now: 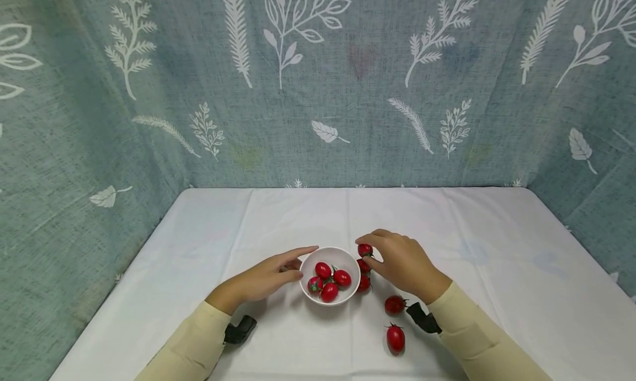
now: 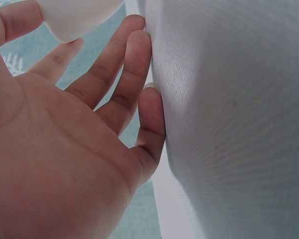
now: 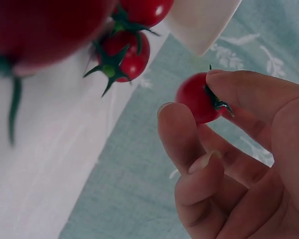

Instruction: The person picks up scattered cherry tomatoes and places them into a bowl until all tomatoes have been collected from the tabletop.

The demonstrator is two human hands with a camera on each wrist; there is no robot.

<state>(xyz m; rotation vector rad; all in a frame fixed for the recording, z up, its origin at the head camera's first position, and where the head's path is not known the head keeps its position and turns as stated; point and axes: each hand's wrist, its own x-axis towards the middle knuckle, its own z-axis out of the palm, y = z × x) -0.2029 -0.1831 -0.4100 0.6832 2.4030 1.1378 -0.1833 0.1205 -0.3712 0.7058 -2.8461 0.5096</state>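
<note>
My left hand [image 1: 265, 276] is at the left side of a white bowl [image 1: 307, 295]. Its thumb and straight index finger touch the bowl's outside, and the other fingers lie low by the tablecloth in the left wrist view. Several red cherry tomatoes [image 1: 330, 292] lie inside the bowl. Right of it, my right hand [image 1: 407, 262] pinches another cherry tomato [image 3: 197, 97] between thumb and fingers, its green calyx towards the thumb. Close beneath that hand, two more tomatoes [image 1: 364, 283] sit along the bowl's right side.
Two loose tomatoes, one [image 1: 395, 305] by the right wrist and one [image 1: 396, 339] nearer the front, lie on the white tablecloth [image 1: 278, 348]. A blue-green curtain [image 1: 318, 105] with white leaf prints stands behind the table and at both sides.
</note>
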